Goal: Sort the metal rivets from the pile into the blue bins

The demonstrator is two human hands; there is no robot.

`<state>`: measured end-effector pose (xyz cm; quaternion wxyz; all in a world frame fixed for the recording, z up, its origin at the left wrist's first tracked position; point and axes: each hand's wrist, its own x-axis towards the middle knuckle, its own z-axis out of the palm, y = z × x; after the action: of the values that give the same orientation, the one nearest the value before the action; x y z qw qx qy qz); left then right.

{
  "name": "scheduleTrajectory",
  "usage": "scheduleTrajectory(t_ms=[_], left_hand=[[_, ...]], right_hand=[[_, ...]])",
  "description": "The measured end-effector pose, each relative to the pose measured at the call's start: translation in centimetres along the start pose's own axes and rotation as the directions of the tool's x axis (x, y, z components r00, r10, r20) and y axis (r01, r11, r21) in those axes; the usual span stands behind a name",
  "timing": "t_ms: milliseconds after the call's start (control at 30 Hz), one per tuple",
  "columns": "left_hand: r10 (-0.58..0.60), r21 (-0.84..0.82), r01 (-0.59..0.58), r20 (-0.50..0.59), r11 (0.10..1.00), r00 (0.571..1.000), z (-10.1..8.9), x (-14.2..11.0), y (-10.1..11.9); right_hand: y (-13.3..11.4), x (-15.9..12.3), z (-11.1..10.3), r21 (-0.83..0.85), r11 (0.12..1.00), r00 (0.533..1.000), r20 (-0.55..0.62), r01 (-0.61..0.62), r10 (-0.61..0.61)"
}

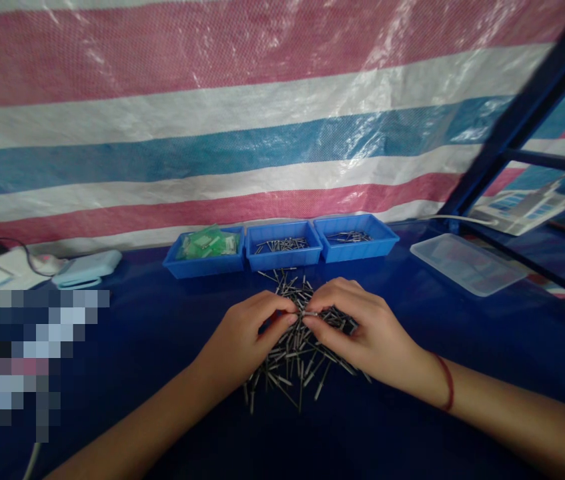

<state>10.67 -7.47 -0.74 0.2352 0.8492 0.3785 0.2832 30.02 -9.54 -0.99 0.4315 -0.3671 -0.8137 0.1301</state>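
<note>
A heap of blind rivets [295, 347], metal with long thin pins, lies on the dark blue table in front of me. Just above the heap, my right hand [362, 327] pinches one blind rivet [309, 313] between thumb and index finger. From the other side, my left hand [249, 327] closes its thumb and index fingertips on the left end of that same rivet. The fingertips of both hands almost meet, so most of the held rivet is hidden. My right wrist has a dark red cord around it.
Behind the heap stand three blue bins: the left bin [202, 268] has green packets, the middle bin [285, 260] and right bin [362, 250] have rivets. A clear plastic lid [467, 263] lies right. A light blue case [87, 268] sits left, near a blurred patch.
</note>
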Motion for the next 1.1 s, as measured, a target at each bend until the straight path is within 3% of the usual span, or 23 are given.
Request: scheduleTrajectory(t_ms=[167, 267, 367, 467, 500, 600, 667, 900, 1100], left_hand=[[0.058, 0.033, -0.061, 0.104, 0.998, 0.993, -0.4, -0.1, 0.3], [0.022, 0.054, -0.025, 0.061, 0.998, 0.998, -0.5, -0.3, 0.5], [-0.035, 0.042, 0.036, -0.028, 0.998, 0.999, -0.6, -0.4, 0.5], [-0.053, 0.007, 0.053, -0.031, 0.999, 0.998, -0.8, -0.4, 0.4], [-0.059, 0.001, 0.059, -0.020, 0.998, 0.998, -0.8, -0.4, 0.3], [-0.076, 0.000, 0.076, 0.012, 0.997, 0.997, -0.7, -0.4, 0.1], [-0.081, 0.007, 0.081, 0.029, 0.997, 0.996, -0.6, -0.3, 0.0], [-0.150, 0.070, 0.143, 0.102, 0.987, 0.983, -1.0, 0.2, -0.8], [-0.127, 0.296, 0.069, 0.182, 0.953, 0.975, -1.0, 0.0, -1.8]], right_hand=[[-0.3, 0.2, -0.5, -0.103, 0.994, 0.993, 0.114, 0.049, -0.037], [-0.2, 0.6, -1.0, -0.106, 0.992, 0.989, 0.142, 0.065, -0.050], [1.4, 1.3, -1.9, -0.117, 0.991, 0.997, -0.039, -0.065, 0.061], [4.6, 2.0, -3.1, -0.221, 0.919, 0.910, -0.337, -0.327, 0.243], [5.8, 2.2, -3.6, -0.262, 0.877, 0.886, -0.353, -0.403, 0.302], [8.2, 2.4, -4.6, -0.356, 0.781, 0.853, -0.317, -0.513, 0.415], [8.6, 2.4, -4.9, -0.373, 0.761, 0.845, -0.308, -0.531, 0.438], [6.6, 1.7, -3.5, -0.367, 0.821, 0.899, -0.192, -0.438, 0.394], [4.9, 1.6, -2.3, -0.327, 0.887, 0.943, -0.038, -0.326, 0.332]])
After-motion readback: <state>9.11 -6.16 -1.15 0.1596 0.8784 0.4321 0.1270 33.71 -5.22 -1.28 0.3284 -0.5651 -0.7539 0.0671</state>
